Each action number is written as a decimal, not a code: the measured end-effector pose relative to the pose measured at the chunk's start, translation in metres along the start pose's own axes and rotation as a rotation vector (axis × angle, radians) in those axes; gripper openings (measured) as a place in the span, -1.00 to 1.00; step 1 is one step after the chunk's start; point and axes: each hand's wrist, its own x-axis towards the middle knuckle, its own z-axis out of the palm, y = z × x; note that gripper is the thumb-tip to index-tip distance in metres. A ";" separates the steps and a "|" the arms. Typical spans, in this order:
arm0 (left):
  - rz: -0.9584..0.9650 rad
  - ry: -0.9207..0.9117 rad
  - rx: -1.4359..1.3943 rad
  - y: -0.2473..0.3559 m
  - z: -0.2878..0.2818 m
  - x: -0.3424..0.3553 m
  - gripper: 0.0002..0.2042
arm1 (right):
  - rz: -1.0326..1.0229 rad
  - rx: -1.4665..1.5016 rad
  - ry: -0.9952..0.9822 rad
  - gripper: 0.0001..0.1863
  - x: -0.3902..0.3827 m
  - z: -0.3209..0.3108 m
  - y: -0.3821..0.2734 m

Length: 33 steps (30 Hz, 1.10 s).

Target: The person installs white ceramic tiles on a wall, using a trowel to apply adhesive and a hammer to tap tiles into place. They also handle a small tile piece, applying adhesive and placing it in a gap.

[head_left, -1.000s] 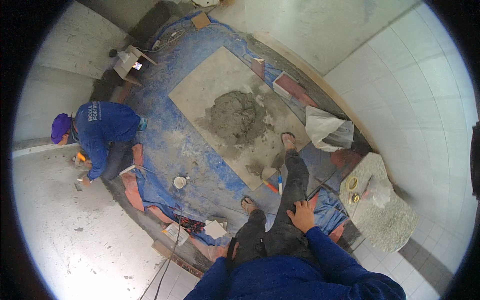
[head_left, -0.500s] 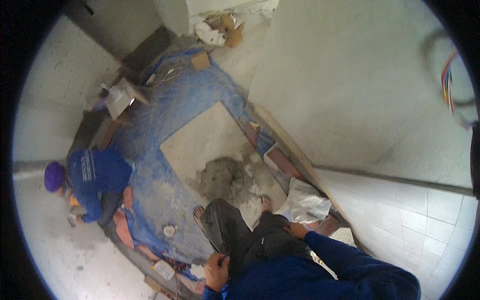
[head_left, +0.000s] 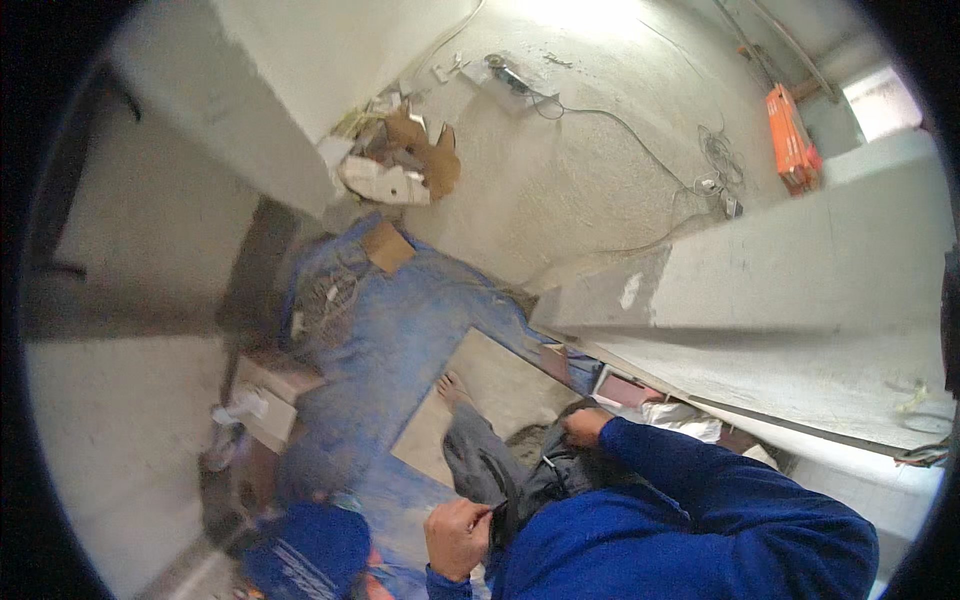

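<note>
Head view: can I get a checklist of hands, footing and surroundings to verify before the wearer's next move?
1. Left hand free: cannot tell; curled beside the trousers.
2. Right hand free: cannot tell; against the trousers, partly hidden.
3. Left foot over board: ok, near its left edge.
4. Right foot placement: cannot tell; hidden.
5. Co-worker clear of board: ok; visible part is lower left of it.
6. Far floor free of cable: not ok; one trails across.

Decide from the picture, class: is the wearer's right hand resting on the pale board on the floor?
No, the right hand is up at the grey trousers, apart from the pale board.
</note>
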 end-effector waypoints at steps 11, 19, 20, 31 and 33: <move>-0.141 0.291 -0.347 0.063 -0.198 0.266 -0.89 | 0.082 0.939 0.485 -0.71 0.104 -0.343 -0.066; -0.081 0.300 -0.306 0.090 -0.207 0.629 -0.75 | -0.012 0.935 0.596 -0.70 0.259 -0.559 0.002; -0.143 0.293 -0.321 0.083 -0.198 0.687 -0.74 | -0.013 0.947 0.537 -0.70 0.294 -0.606 0.012; -0.224 0.381 0.063 -0.166 -0.142 1.250 -0.76 | 0.074 1.470 0.532 -0.75 0.553 -0.837 0.044; -0.412 0.310 0.220 -0.225 -0.144 1.318 -0.75 | 0.083 1.322 0.504 -0.75 0.564 -0.845 0.047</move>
